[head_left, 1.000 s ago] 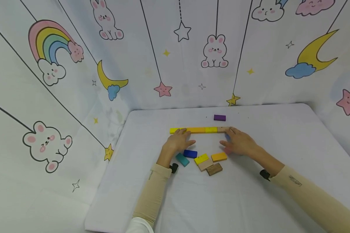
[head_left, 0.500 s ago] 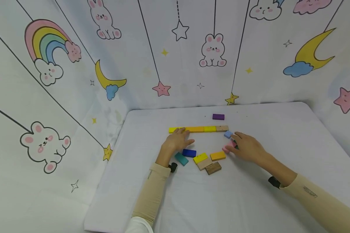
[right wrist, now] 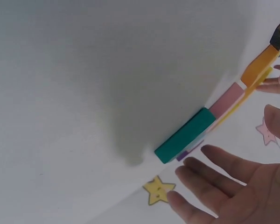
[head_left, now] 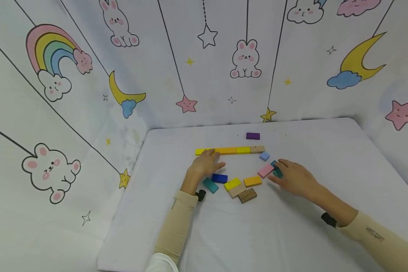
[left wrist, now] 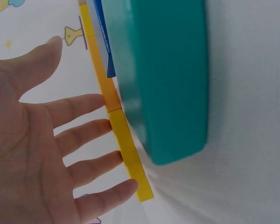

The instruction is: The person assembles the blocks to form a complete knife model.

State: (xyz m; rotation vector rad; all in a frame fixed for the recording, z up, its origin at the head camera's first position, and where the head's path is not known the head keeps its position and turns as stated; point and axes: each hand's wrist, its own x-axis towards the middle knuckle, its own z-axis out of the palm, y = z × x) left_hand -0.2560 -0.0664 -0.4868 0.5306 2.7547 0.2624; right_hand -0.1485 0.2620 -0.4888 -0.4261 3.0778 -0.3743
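A straight row of end-to-end wooden blocks lies toward the back of the table: yellow (left wrist: pixel 130 154), orange (head_left: pixel 227 151), yellow (head_left: pixel 243 150) and beige (head_left: pixel 257 149). Straight fingertips of my left hand (head_left: pixel 204 164) touch the row's left part, the palm empty in the left wrist view. My right hand (head_left: pixel 295 177) is spread over a dark teal block (right wrist: pixel 185 135) and partly covers it in the head view; nothing is gripped. Against the teal block's left side lies a pink block (head_left: pixel 265 171). A small light blue block (head_left: pixel 264 156) sits just below the row's right end.
Beyond the row lies a purple block (head_left: pixel 253 136). Nearer me are a teal block (head_left: pixel 210 185), a dark blue block (head_left: pixel 219 178), and loose yellow (head_left: pixel 232 184), beige (head_left: pixel 237 191), brown (head_left: pixel 247 195) and orange (head_left: pixel 252 181) blocks. A printed cloth backdrop (head_left: pixel 217 83) rises behind the table.
My right hand has left the row's right end and moved right and toward me, uncovering the light blue, pink and part of the dark teal block. My left hand stays on the row.
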